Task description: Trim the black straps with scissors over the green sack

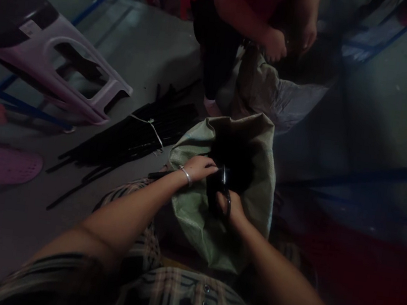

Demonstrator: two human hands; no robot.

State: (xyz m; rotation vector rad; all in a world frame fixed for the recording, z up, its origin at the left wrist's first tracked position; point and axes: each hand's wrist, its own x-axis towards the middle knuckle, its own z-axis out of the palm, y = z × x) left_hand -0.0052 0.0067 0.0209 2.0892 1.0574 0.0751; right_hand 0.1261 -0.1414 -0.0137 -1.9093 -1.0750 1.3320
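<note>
An open woven sack point(265, 180) stands between my knees, with dark contents point(235, 154) too shadowed to make out. Over its mouth, my right hand point(234, 209) grips a pair of scissors point(224, 178) by the black handles, the shiny blades pointing away from me. My left hand point(200, 168), with a bracelet at the wrist, is closed just left of the blades. It pinches a black strip, whose loose end point(159, 173) appears to stick out left of my wrist. The part near the blades is lost in the dark.
A bundle of long black strips point(134, 138), tied with pale string, lies on the floor to the left. Beyond it is a tipped plastic stool point(83, 66), with a pink basket point(7, 164) nearer. Opposite, a person point(240, 12) works over another sack point(260, 87).
</note>
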